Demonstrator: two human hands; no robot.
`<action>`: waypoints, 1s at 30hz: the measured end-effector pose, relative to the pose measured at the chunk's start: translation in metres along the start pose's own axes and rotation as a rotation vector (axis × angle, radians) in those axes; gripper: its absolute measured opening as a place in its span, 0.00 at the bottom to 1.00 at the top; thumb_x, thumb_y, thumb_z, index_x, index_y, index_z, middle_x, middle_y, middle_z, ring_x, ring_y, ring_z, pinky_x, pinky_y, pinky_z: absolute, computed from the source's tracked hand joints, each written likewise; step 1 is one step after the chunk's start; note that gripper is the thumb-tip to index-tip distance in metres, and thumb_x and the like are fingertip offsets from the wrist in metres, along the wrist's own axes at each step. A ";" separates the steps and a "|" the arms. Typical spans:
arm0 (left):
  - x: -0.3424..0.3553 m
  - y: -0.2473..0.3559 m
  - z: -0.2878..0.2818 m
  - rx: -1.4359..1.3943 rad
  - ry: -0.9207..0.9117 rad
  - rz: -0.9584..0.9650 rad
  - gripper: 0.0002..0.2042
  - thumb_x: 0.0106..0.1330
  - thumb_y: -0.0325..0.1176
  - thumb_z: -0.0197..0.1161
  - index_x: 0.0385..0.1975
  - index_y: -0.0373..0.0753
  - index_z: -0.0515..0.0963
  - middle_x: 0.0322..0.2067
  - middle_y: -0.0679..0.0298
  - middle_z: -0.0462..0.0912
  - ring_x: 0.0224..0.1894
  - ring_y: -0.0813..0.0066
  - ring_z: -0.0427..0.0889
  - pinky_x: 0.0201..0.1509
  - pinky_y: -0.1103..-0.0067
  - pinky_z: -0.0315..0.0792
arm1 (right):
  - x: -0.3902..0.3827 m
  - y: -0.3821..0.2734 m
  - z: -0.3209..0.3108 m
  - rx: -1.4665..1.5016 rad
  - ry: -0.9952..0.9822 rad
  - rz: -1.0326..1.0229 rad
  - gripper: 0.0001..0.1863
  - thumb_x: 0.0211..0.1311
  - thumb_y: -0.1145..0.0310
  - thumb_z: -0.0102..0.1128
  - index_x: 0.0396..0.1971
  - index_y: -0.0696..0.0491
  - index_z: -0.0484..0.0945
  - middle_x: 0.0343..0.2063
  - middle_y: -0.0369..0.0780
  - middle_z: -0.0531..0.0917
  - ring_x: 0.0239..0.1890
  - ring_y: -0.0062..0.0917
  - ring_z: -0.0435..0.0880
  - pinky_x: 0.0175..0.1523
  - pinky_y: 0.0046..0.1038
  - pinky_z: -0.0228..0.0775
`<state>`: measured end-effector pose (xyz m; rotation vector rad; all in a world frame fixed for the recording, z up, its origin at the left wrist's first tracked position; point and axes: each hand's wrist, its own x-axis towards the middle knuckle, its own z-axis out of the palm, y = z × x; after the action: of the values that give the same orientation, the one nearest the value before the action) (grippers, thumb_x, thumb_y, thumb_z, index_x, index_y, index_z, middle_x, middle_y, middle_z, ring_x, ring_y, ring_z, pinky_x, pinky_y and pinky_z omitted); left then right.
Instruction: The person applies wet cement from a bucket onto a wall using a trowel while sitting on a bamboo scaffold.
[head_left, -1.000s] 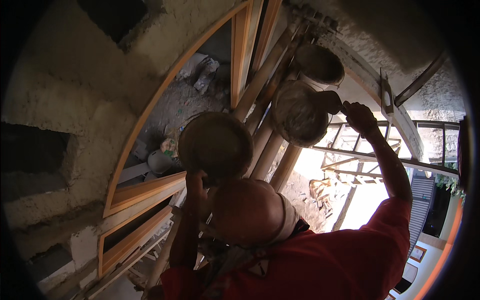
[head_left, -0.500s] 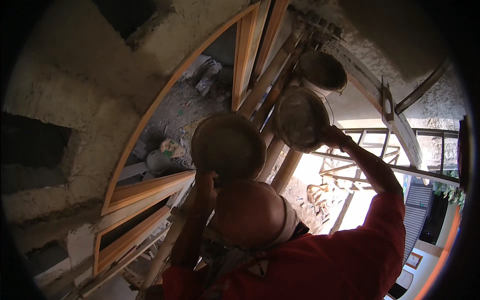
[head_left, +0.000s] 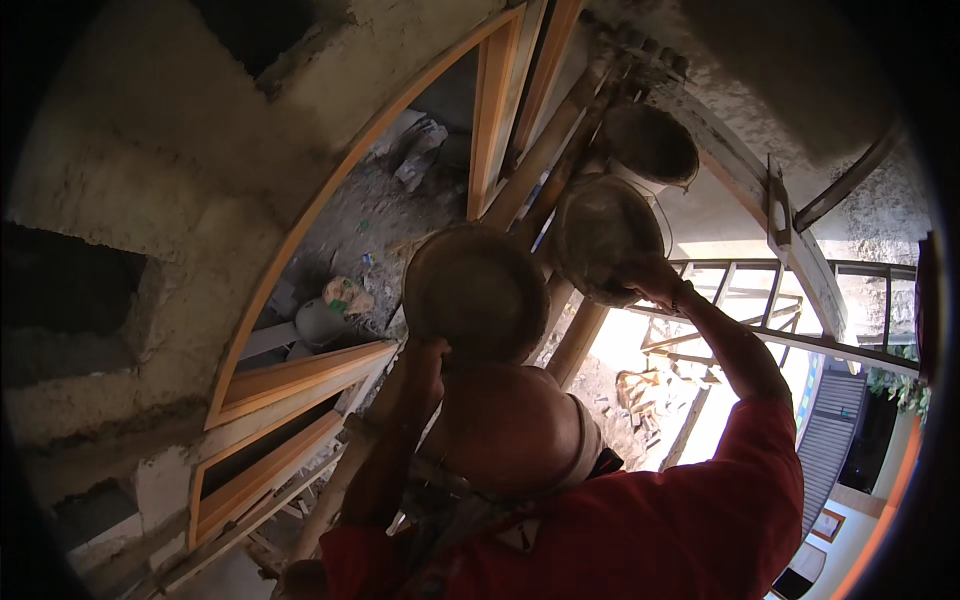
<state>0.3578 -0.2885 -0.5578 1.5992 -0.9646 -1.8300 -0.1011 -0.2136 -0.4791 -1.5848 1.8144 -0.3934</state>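
Neither my left hand nor my right hand shows. Below me, a co-worker (head_left: 650,520) in a red shirt has both arms raised. Their left hand (head_left: 430,365) grips the lower rim of a round, mortar-stained pan (head_left: 475,290). Their right hand (head_left: 650,280) is at the lower right of a grimy bucket (head_left: 600,225) with a wire handle; whether it holds a tool is hidden in shadow. Another dirty round container (head_left: 645,140) sits just beyond that bucket, higher in the picture.
Wooden poles (head_left: 575,340) run between an arched wooden window frame (head_left: 260,303) in a rough wall (head_left: 150,190) and a pale beam (head_left: 810,270). A ladder-like frame (head_left: 870,355) crosses at the right, above bright ground strewn with rubble (head_left: 635,400).
The co-worker's right hand has moved down and left onto the middle bucket, and the dark tool it held is indistinct now. The left pan has shifted right with their left hand.
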 end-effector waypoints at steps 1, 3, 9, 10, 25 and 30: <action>-0.001 -0.001 0.001 -0.010 0.014 0.013 0.13 0.51 0.26 0.63 0.38 0.36 0.77 0.32 0.62 0.77 0.33 0.69 0.78 0.36 0.72 0.73 | -0.009 -0.011 0.000 0.342 -0.017 0.371 0.03 0.57 0.70 0.61 0.25 0.51 0.80 0.17 0.35 0.78 0.17 0.22 0.77 0.22 0.26 0.70; -0.011 0.015 0.006 -0.012 0.058 -0.007 0.11 0.49 0.29 0.65 0.32 0.33 0.78 0.30 0.57 0.80 0.33 0.64 0.80 0.38 0.69 0.73 | -0.020 -0.011 0.005 0.480 0.022 0.400 0.01 0.59 0.72 0.61 0.29 0.53 0.79 0.19 0.33 0.77 0.19 0.18 0.75 0.22 0.24 0.67; -0.015 0.029 0.002 -0.122 0.014 -0.072 0.09 0.49 0.28 0.63 0.31 0.33 0.77 0.26 0.64 0.78 0.31 0.71 0.77 0.37 0.72 0.72 | -0.031 0.014 0.022 0.645 0.134 0.373 0.05 0.60 0.72 0.61 0.35 0.54 0.80 0.19 0.33 0.77 0.15 0.15 0.72 0.19 0.21 0.64; -0.014 0.028 0.001 -0.139 0.013 -0.079 0.09 0.49 0.28 0.63 0.31 0.34 0.77 0.26 0.64 0.78 0.31 0.71 0.77 0.36 0.73 0.72 | -0.035 0.020 0.027 0.675 0.157 0.374 0.05 0.60 0.71 0.61 0.35 0.54 0.80 0.18 0.33 0.77 0.14 0.15 0.71 0.18 0.20 0.63; -0.004 0.025 -0.005 -0.293 -0.064 -0.195 0.16 0.52 0.23 0.59 0.42 0.38 0.73 0.34 0.64 0.75 0.35 0.73 0.75 0.37 0.71 0.74 | -0.065 -0.041 -0.001 0.556 0.272 0.472 0.03 0.64 0.72 0.59 0.35 0.55 0.77 0.20 0.32 0.76 0.17 0.14 0.71 0.22 0.19 0.64; -0.001 0.024 0.002 -0.341 -0.039 -0.220 0.18 0.53 0.23 0.58 0.46 0.39 0.73 0.35 0.64 0.74 0.34 0.73 0.75 0.42 0.71 0.74 | -0.079 -0.066 -0.019 0.537 0.240 0.447 0.12 0.65 0.69 0.59 0.44 0.60 0.79 0.20 0.33 0.78 0.16 0.11 0.70 0.20 0.17 0.61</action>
<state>0.3544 -0.3020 -0.5386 1.5063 -0.4707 -2.0486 -0.0625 -0.1561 -0.4010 -0.7685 1.9576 -0.8004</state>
